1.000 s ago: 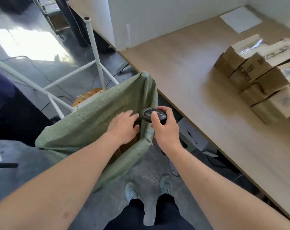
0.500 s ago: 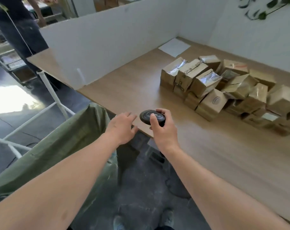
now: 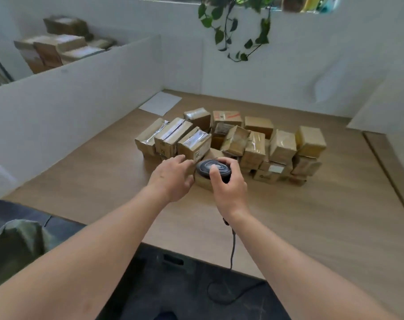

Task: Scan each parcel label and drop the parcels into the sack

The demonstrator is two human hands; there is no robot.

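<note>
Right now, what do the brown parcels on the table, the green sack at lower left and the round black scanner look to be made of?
Brown parcels: corrugated cardboard by their matte tan faces, sealed with glossy clear tape that glints. Green sack: probably woven plastic, dull and creased; weave too blurred to confirm. Round black scanner, gripped by the right hand: likely moulded plastic, smooth with soft sheen.

A wooden table stands enclosed by white partition walls. A trailing green plant hangs over the far wall. The floor below is dark.
</note>
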